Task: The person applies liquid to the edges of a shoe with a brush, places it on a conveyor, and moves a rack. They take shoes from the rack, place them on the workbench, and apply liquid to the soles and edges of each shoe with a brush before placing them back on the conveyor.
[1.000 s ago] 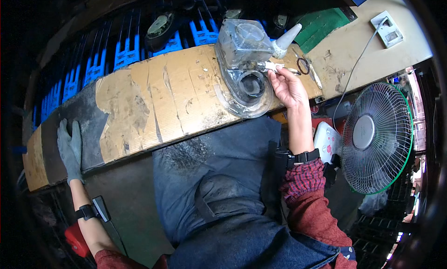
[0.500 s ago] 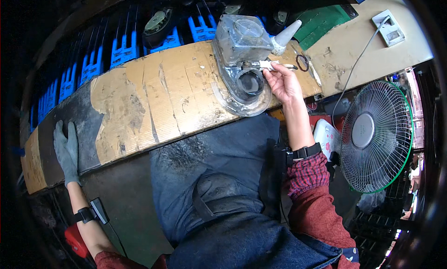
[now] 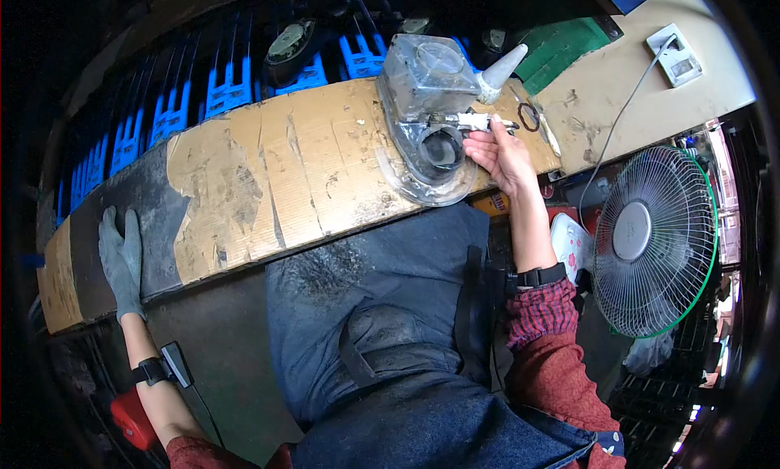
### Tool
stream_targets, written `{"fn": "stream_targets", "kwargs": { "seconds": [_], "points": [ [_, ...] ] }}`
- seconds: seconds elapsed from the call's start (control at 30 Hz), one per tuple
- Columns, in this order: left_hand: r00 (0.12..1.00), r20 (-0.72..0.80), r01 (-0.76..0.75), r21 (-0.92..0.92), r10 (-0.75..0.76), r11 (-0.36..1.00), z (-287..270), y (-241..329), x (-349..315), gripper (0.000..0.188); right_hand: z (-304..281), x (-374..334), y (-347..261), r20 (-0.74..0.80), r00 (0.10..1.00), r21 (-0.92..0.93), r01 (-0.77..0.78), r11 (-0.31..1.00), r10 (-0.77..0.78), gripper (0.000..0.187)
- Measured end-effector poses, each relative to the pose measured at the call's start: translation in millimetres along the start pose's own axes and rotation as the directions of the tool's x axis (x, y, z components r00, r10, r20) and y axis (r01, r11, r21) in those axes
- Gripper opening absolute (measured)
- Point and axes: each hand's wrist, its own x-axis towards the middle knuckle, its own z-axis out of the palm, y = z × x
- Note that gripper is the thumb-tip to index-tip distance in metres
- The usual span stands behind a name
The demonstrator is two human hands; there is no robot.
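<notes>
My left hand [image 3: 122,262], in a grey glove, lies flat with fingers stretched out on a black patch [image 3: 158,225] at the bench's left end. It holds nothing. My right hand [image 3: 505,156], bare, is closed with thumb and fingers on a small brush [image 3: 474,121] whose handle is wrapped in white. Its dark bristle end points left, by the rim of a black round cup [image 3: 441,151]. That cup sits on a stained clear plastic base, in front of a cloudy box-shaped container [image 3: 429,75]. Just behind my right hand stands a whitish cone nozzle [image 3: 502,73].
Worn cardboard [image 3: 325,160] covers the bench. A dark ring [image 3: 529,116] lies right of the brush. Blue forked racks [image 3: 227,87] line the far side. A fan [image 3: 638,229] stands at the right, below a corded white socket box [image 3: 676,56].
My right hand has shifted slightly to the right and down, and its grip on the brush has changed, with the thumb now farther along the handle. My left hand stays flat in place.
</notes>
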Motion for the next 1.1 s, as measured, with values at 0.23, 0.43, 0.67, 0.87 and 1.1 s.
{"fn": "stream_targets", "kwargs": {
  "seconds": [0.23, 0.43, 0.67, 0.87, 1.1],
  "points": [
    [0.999, 0.033, 0.021, -0.006, -0.021, 1.0, -4, 9, -1, 0.061, -16, -34, -12, -0.024, 0.995, -0.243, 0.087, 0.966, -0.096, 0.062],
    [0.997, -0.057, -0.047, -0.079, 0.043, 0.996, 0, -2, -4, 0.051, -35, -92, 24, 0.246, 0.969, -0.255, 0.065, 0.965, 0.0, 0.048],
    [0.985, -0.149, -0.111, -0.163, 0.087, 0.98, 5, -2, -6, 0.047, -51, -129, 166, 0.372, 0.887, -0.566, -0.017, 0.824, 0.273, 0.02],
    [0.919, -0.323, -0.233, 0.02, 0.226, 0.972, 10, -22, -5, 0.042, -36, -125, 163, 0.242, 0.933, -0.602, -0.071, 0.796, 0.266, 0.02],
    [0.928, -0.341, -0.144, 0.038, 0.148, 0.989, 13, -34, -20, 0.039, -38, -131, 162, 0.169, 0.979, -0.488, -0.015, 0.873, 0.111, 0.019]
  ]
}}
